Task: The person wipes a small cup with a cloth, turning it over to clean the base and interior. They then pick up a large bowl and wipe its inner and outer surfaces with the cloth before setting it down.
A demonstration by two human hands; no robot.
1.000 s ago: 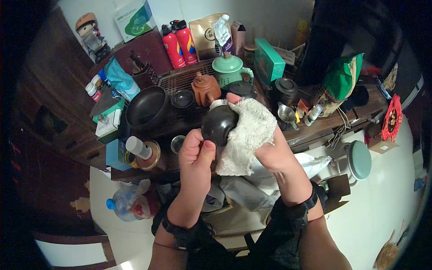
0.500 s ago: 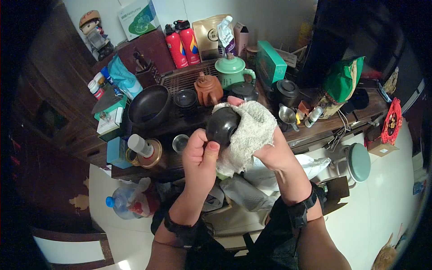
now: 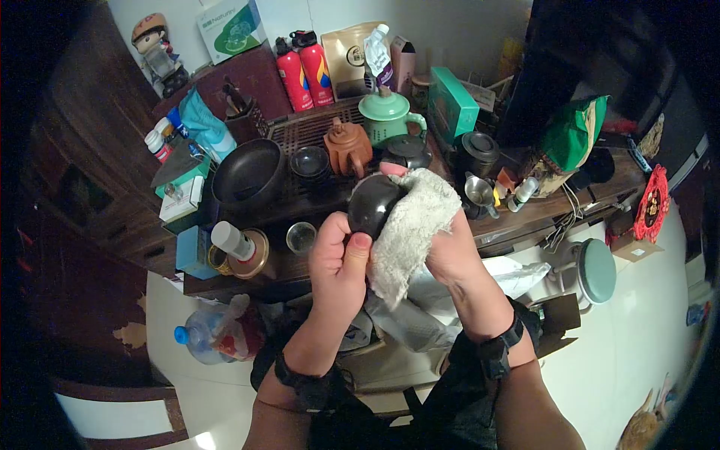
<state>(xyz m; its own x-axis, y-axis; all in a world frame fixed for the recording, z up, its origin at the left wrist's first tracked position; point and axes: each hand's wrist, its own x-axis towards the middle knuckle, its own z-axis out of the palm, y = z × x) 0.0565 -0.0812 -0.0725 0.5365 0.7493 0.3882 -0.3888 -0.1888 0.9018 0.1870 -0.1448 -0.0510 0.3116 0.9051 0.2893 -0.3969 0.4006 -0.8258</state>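
Note:
My left hand [image 3: 335, 259] pinches a small glossy black bowl [image 3: 373, 204] between its thumb and bent fingers, the rounded side facing me. A white terry cloth [image 3: 415, 236] covers the bowl's right side and hangs down in a fold. Behind that cloth my right hand [image 3: 450, 247] is wrapped round it, pressing it against the bowl. Most of the right fingers are hidden; a fingertip shows above the cloth. Just beyond the hands stand a brown clay teapot [image 3: 347, 145], a dark lidded pot [image 3: 407, 151] and a green lidded pot [image 3: 385, 120].
On the wooden tea table stand a wide black pan [image 3: 249, 176], a glass cup [image 3: 301, 238], a white-topped canister [image 3: 234, 241] and a metal strainer [image 3: 478, 189]. Below are a plastic bottle [image 3: 202, 337], plastic bags [image 3: 420, 319] and a round stool [image 3: 597, 271].
The cloth has shifted over the bowl and its lower end hangs longer and flatter. The bowl has turned slightly in my left hand. Both hands stay nearly in place.

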